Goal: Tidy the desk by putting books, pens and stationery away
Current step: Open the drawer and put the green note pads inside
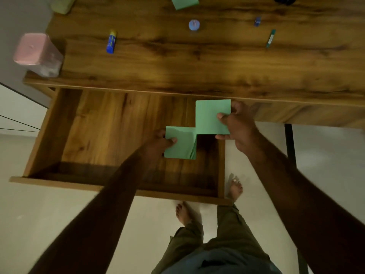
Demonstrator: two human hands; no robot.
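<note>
- Head view, centre of frame: a wooden drawer [94, 131], pulled out from under the front edge of the desk [177, 62].
- Left hand [162, 142], centre of frame over the drawer: the thumb lies on top and the fingers curl under, pinching the left edge of the lower green sheet [180, 144].
- Right hand [239, 123], right of centre: it pinches the right edge of the upper green sheet [212, 115], thumb on its face.
- The hands are apart, one sheet in each. The sheets meet at one corner, over the right part of the drawer. Whether they are joined, or whether the lower one touches the drawer floor, cannot be told.
- Desk top, upper frame, left to right: a blue and yellow glue stick [111, 42]; a round blue item [194, 25]; a small blue item [257, 21]; a slim green item [270, 38]. All lie well apart.
- Top edge of frame: another green sheet [184, 1], partly cut off; a dark object [284, 0] in the upper right.
- Upper left of frame: a pink box [37, 52] at the desk's corner; a pale green object [62, 4] beyond it.
- Lower frame: bare feet [185, 213] and olive trousers [217, 244] on a pale floor [39, 214].
</note>
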